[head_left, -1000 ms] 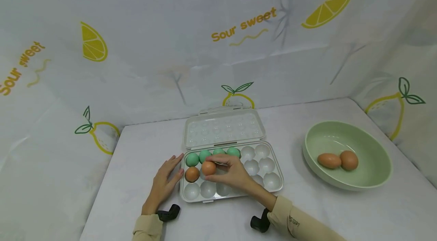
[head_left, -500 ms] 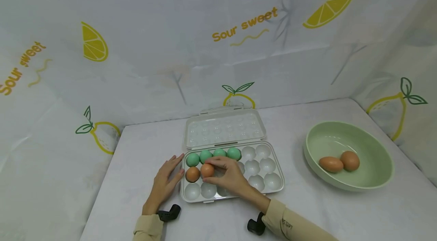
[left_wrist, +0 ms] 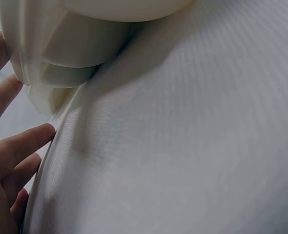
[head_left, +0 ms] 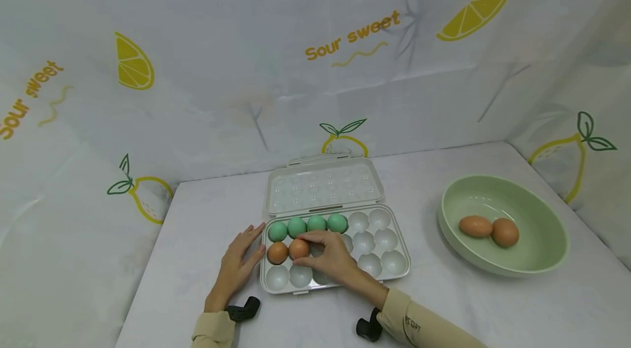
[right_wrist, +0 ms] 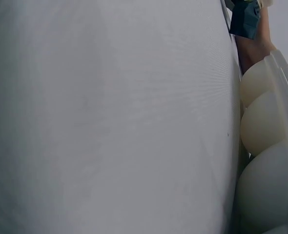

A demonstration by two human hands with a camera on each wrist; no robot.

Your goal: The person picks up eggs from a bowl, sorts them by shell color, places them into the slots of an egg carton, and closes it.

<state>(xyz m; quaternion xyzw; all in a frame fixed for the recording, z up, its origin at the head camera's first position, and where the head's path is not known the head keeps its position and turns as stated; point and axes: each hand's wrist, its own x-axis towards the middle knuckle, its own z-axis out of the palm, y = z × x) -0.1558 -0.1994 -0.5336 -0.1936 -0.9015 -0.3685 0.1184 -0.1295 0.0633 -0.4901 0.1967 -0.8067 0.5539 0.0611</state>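
Observation:
A pale egg tray (head_left: 371, 264) with rows of round cups lies on the table, its clear lid (head_left: 325, 186) folded back behind it. Between thumb and fingers my right hand (head_left: 332, 257) pinches a brown egg (head_left: 298, 249), which is in the second cup of the middle row. Left of it sits another brown egg (head_left: 277, 253). Several green eggs (head_left: 317, 222) fill the left part of the back row. My left hand (head_left: 239, 263) rests with extended fingers against the tray's left edge; in the left wrist view its fingertips (left_wrist: 44, 132) show by the tray wall (left_wrist: 31, 44).
At the right stands a light green bowl (head_left: 542, 233) holding two brown eggs (head_left: 505, 232). Black wrist devices (head_left: 244, 308) sit at both cuffs. A printed white cloth (head_left: 217, 90) hangs behind the table.
My right hand has lowered the brown egg slightly toward the front, into the cup beside the other brown egg. The left hand stays at the tray edge. The eggs in the bowl shifted slightly.

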